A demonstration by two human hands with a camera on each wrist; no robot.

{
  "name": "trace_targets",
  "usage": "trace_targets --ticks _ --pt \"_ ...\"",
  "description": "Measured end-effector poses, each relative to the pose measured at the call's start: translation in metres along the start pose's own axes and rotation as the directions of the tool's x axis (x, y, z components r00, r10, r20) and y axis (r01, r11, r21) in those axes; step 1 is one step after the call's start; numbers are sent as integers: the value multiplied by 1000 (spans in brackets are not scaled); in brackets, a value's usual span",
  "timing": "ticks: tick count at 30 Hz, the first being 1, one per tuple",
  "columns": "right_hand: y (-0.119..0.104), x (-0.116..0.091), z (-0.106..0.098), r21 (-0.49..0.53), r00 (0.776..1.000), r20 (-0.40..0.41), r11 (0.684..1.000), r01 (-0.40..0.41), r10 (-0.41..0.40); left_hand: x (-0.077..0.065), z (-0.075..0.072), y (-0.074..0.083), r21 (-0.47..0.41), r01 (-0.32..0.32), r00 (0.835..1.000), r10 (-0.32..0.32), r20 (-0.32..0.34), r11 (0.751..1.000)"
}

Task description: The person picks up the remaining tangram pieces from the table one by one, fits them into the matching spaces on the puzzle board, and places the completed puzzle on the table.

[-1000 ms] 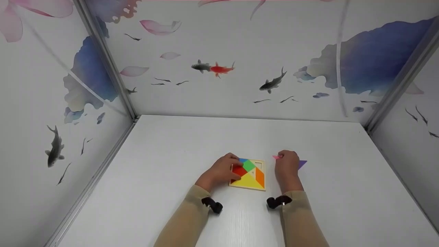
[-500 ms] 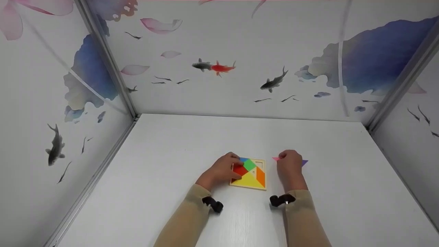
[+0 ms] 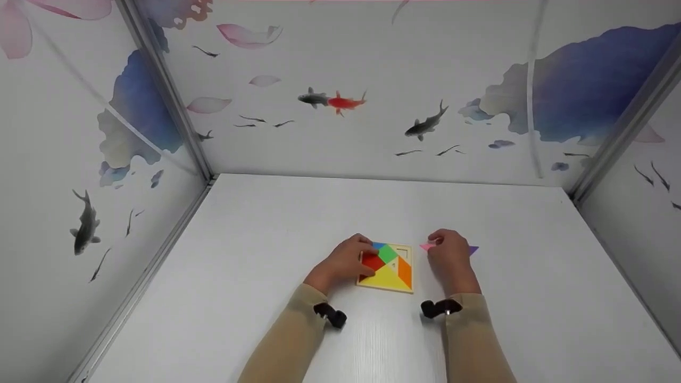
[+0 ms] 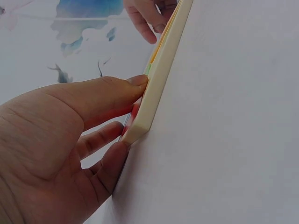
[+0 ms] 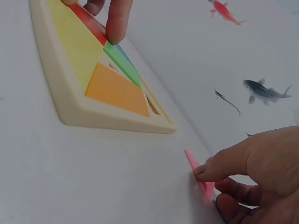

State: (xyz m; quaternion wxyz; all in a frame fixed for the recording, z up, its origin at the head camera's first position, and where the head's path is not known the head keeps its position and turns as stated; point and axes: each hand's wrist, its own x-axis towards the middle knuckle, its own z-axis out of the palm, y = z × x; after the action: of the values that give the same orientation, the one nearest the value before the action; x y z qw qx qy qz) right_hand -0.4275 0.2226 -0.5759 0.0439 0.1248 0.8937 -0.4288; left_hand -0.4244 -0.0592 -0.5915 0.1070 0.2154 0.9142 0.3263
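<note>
the left hand (image 3: 343,260) grips the board (image 5: 117,122) at its left side, thumb and fingers bent over the red piece (image 3: 373,261). the board lies on the surface (image 3: 266,213) between the hands, the yellow piece (image 3: 388,280) along its near side. the right hand (image 3: 450,254) pinches the pink piece (image 5: 204,189) between thumb and fingers, the purple piece (image 3: 473,250) just beside that hand.
</note>
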Motion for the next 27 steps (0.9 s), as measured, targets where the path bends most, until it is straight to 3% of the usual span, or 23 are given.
trace_targets --ticks 8,13,16,27 --pt "7 4 0 2 1000 -13 1000 13 -13 -1 0 1 1 11 1000 -11 1 1000" --pt "8 5 0 17 998 -62 1000 12 -11 -1 0 1 6 8 1000 -8 -2 1000" --pt "9 6 1 55 996 -91 998 18 -13 -1 -1 1 0 2 1000 -2 -7 1000" --pt "8 9 -1 222 997 -74 975 29 -13 0 0 0 -3 -13 1000 12 -10 1000"
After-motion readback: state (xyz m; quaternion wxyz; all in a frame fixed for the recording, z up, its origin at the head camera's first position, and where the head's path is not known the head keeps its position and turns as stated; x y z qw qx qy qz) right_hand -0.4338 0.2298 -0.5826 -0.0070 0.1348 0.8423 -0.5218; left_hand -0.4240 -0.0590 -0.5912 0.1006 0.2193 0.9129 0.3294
